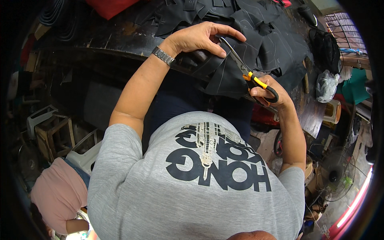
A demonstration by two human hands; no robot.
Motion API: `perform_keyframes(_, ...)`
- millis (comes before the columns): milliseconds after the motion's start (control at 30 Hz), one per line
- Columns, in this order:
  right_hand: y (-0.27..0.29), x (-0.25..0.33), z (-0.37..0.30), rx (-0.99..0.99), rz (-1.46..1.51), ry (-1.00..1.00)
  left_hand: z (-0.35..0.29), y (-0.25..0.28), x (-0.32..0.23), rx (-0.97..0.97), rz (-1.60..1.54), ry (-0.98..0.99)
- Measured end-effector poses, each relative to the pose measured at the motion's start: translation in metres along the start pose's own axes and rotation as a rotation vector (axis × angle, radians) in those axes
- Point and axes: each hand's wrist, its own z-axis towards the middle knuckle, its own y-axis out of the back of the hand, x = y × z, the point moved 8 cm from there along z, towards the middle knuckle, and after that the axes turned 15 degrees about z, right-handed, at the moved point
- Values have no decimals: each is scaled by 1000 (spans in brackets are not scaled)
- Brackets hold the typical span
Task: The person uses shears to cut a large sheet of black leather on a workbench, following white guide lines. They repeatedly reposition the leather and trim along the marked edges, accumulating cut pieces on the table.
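Right hand (281, 89) is closed around the handles of a pair of scissors (245, 70), yellow and black; the blades point away from the person and to the left, their tips lying near the thumb and forefinger of the left hand (196, 38); that hand is set with thumb and forefinger spread apart, palm down, at a black sheet (228, 78); its remaining fingers are largely hidden, and it cannot be told whether they grip the material.

The black sheet lies below the scissors at the near side of a dark table (120, 37), its lower corner extending toward the person's lap; beyond it is a heap of black pieces (276, 46), several bearing thin pale lines; a metal-banded wristwatch (163, 56) is on the left wrist.

Surroundings: a red item (110, 7) is at the far side of the table; a clear plastic bag (327, 86) is at the right, near a green item (355, 87); a fan (335, 173) stands at lower right; at lower left, a wooden frame (56, 136) is near a pale plastic stool (85, 157), with another person in a pink top (60, 192) close by.
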Motion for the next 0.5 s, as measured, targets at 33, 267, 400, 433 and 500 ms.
perform_keyframes(33,1,0,-1,-17,-18,-20,0,0,1,0,-12,4)
perform_keyframes(267,-2,-9,-7,-150,12,-50,2,1,-3,-47,-10,-51)
perform_keyframes(400,-4,-9,-20,-194,162,17,-16,4,0,-37,100,100)
perform_keyframes(433,-6,-11,-24,-215,210,21,-22,6,1,-16,251,153)
perform_keyframes(500,-12,-17,-32,-256,236,25,-33,9,-16,-65,432,70)
